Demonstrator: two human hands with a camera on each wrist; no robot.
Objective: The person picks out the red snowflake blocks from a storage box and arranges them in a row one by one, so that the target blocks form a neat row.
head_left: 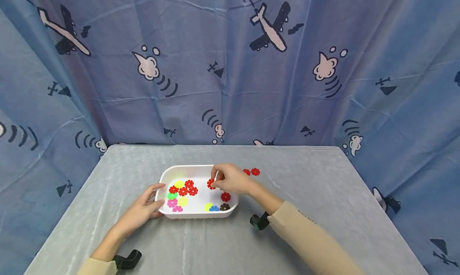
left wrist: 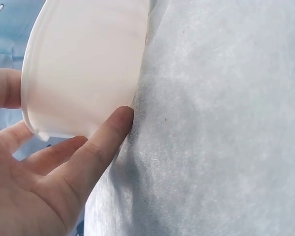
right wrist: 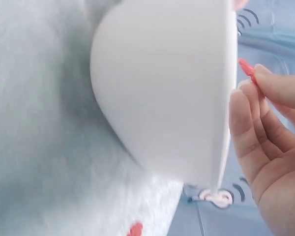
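Note:
A white plastic tray (head_left: 197, 215) with rounded corners stands on the table. My left hand (head_left: 141, 207) holds its left end, with fingers at the rim and against the outer wall (left wrist: 88, 64). Over the tray's right side, my right hand (head_left: 231, 180) pinches a red snowflake building disc (head_left: 211, 184) between thumb and finger; that disc (right wrist: 247, 68) is seen edge-on in the right wrist view. Inside the tray lie several notched discs: a red cluster (head_left: 183, 191) with yellow, green and pink ones (head_left: 172, 203) on the left, and red, brown (head_left: 225, 207), blue and yellow ones on the right.
Two red discs (head_left: 255, 171) lie on the grey-covered table (head_left: 305, 179) beyond my right hand, one partly hidden by it. A blue curtain (head_left: 223, 67) with airplane prints hangs behind the table and along both sides.

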